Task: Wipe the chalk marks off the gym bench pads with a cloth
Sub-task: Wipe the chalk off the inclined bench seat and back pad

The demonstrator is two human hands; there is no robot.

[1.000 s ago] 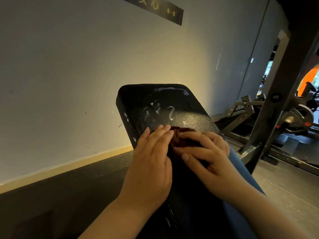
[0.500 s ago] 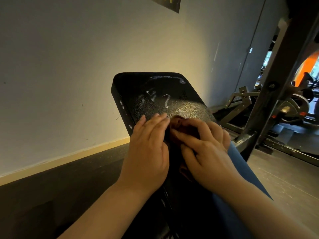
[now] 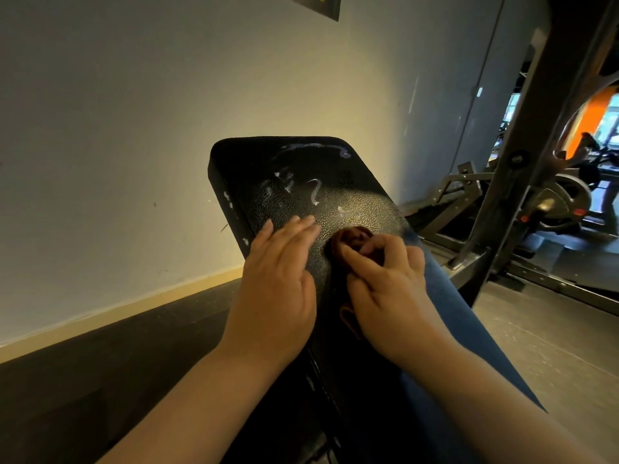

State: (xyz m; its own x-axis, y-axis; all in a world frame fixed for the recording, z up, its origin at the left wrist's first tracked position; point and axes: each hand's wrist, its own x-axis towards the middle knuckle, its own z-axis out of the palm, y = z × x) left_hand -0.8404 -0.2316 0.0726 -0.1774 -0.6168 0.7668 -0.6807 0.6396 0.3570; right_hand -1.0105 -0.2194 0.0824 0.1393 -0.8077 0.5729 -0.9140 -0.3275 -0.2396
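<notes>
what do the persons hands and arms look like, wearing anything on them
Both are bare. The left hand and right hand have no gloves, and no ring shows on the fingers. No watch or band shows at either wrist. The forearms are uncovered down to the frame's edge, so no sleeve is in view. The nails look short.

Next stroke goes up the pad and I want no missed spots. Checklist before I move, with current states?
1. Grip: right hand curled round the cloth, ok.
2. Bracing: left hand flat on the bench pad, beside the cloth, ok.
3. Top face: chalk marks above the cloth unwiped, not ok.
4. Pad's left side: chalk flecks unwiped, not ok.
5. Underside of the cloth clean: cannot tell, hidden.
</notes>
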